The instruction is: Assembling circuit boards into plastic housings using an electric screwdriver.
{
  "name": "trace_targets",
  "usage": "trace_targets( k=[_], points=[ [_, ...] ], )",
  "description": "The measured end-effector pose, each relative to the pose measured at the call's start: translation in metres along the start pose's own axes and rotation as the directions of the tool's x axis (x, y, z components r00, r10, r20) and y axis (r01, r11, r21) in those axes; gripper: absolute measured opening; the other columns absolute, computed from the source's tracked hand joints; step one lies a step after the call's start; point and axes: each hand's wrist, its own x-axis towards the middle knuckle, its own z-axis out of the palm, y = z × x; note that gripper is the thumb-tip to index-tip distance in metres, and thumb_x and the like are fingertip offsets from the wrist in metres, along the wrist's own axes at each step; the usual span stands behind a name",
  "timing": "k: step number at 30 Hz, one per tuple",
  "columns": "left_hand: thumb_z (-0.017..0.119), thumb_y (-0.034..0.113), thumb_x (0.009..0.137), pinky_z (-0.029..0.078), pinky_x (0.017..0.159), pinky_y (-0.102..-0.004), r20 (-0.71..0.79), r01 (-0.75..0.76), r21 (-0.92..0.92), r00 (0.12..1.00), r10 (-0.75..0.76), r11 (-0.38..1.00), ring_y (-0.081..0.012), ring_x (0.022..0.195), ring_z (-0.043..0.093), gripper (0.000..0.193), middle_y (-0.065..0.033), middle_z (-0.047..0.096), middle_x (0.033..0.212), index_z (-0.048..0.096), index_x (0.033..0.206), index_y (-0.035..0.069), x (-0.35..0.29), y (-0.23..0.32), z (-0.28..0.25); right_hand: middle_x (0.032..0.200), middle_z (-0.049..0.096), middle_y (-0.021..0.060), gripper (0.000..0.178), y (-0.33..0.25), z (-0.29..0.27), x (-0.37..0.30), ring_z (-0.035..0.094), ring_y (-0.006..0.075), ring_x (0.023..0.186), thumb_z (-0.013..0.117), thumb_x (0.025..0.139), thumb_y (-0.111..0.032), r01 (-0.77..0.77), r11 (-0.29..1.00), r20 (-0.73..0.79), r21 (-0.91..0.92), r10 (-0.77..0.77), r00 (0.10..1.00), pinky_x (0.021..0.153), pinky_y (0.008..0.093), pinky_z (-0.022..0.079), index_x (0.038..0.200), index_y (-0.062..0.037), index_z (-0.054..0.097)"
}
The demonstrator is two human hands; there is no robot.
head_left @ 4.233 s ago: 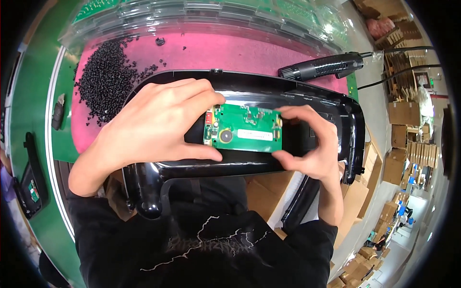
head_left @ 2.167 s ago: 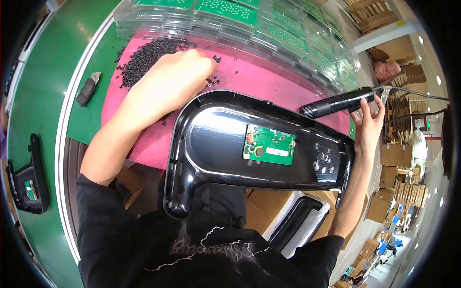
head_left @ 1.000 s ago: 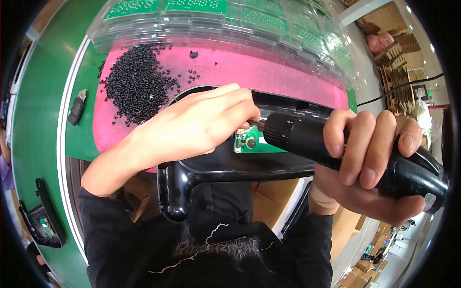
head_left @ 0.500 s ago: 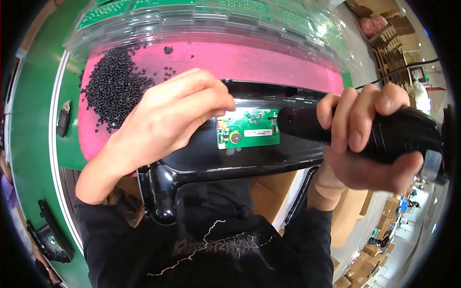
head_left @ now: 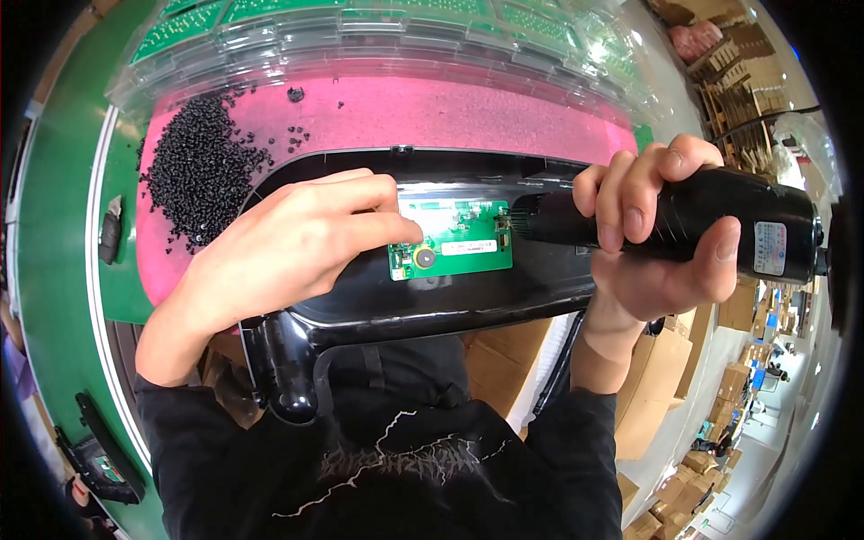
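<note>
Left hand (head_left: 301,229) touched the green board (head_left: 463,263), apparently bracing it; pinching, I couldn't tell! Right hand (head_left: 643,274) clutched the black driver (head_left: 765,202), nose towards it.

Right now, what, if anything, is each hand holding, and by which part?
The right hand holds the black electric screwdriver around its body. The left hand is at the left end of the green circuit board; whether it grips anything cannot be told.

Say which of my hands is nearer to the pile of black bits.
Left. Your left hand is just right of the pile, fingers at the board; your right hand grips the driver, beyond the board, farther right.
</note>
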Motion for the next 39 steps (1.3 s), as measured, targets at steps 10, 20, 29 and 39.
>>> trace_targets(
  k=[10,20,29,39],
  points=[
    [0.064,-0.008,0.059,0.048,0.063,-0.0352,0.046,0.044,0.113,0.998,-0.05,0.993,-0.0229,0.075,0.056,0.048,-0.0069,0.048,0.08,0.072,0.104,0.007,-0.002,0.0,0.003,0.063,0.048,-0.0026,0.056,0.004,0.001,0.006,0.041,0.0083,0.048,0.059,0.084,-0.059,-0.073,0.997,0.088,0.001,0.073,0.993,0.053,0.0272,0.034,0.102,-0.0072,0.049],
    [0.065,-0.006,0.057,0.047,0.064,-0.0352,0.088,0.076,0.173,0.992,-0.093,0.982,-0.0234,0.075,0.055,0.053,-0.0073,0.046,0.079,0.074,0.107,0.009,-0.001,0.003,-0.002,0.062,0.046,-0.0057,0.056,0.011,0.002,0.015,0.039,0.0052,0.046,0.062,0.084,-0.059,-0.126,0.988,0.159,-0.089,0.139,0.977,0.052,0.0245,0.034,0.104,-0.0076,0.05],
    [0.069,-0.004,0.067,0.054,0.067,-0.0332,-0.022,-0.027,0.183,0.999,0.032,0.983,-0.0252,0.083,0.063,0.037,-0.009,0.06,0.088,0.063,0.102,0.003,0.002,0.004,-0.004,0.067,0.052,-0.0034,0.054,-0.002,0.016,0.004,0.047,0.0095,0.05,0.068,0.081,-0.055,0.089,0.981,0.253,0.174,-0.132,0.958,0.057,0.0293,0.039,0.103,-0.0082,0.051],
    [0.079,-0.002,0.072,0.055,0.063,-0.0318,-0.293,-0.173,-0.17,0.949,0.117,0.97,-0.024,0.074,0.067,0.037,-0.0091,0.068,0.085,0.06,0.102,0.002,0.005,0.004,-0.006,0.062,0.054,-0.0077,0.043,-0.016,0.054,0.005,0.052,0.0034,0.048,0.072,0.079,-0.044,0.228,0.911,0.141,0.344,-0.291,0.946,0.054,0.0211,0.043,0.095,-0.0116,0.049]
  ],
)
